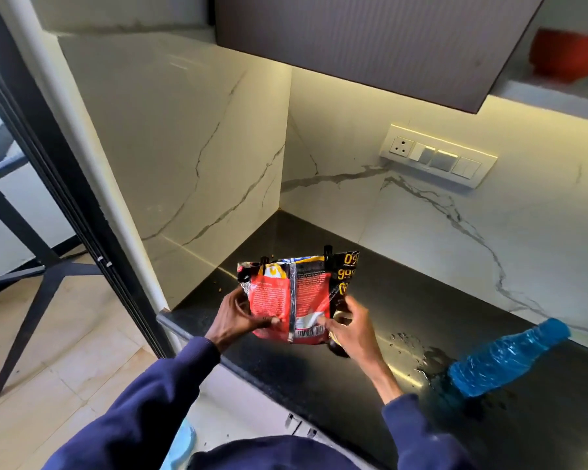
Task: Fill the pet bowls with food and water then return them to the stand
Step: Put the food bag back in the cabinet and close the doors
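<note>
A red, black and yellow pet food bag (294,296) stands upright on the black countertop (404,300), two black clips on its folded top. My left hand (240,320) grips the bag's lower left side. My right hand (348,325) grips its lower right corner. A blue plastic water bottle (508,357) lies on its side to the right, with spilled water (418,351) around its base. A few kibble crumbs (218,286) lie left of the bag. No pet bowl is clearly in view; a dark shape behind my right hand is mostly hidden.
White marble walls close the counter's corner at the back and left. A switch panel (438,157) sits on the back wall. A dark cabinet (370,39) hangs overhead, with a red bowl (567,54) on a shelf beside it. A black table leg (38,283) stands on the tiled floor at left.
</note>
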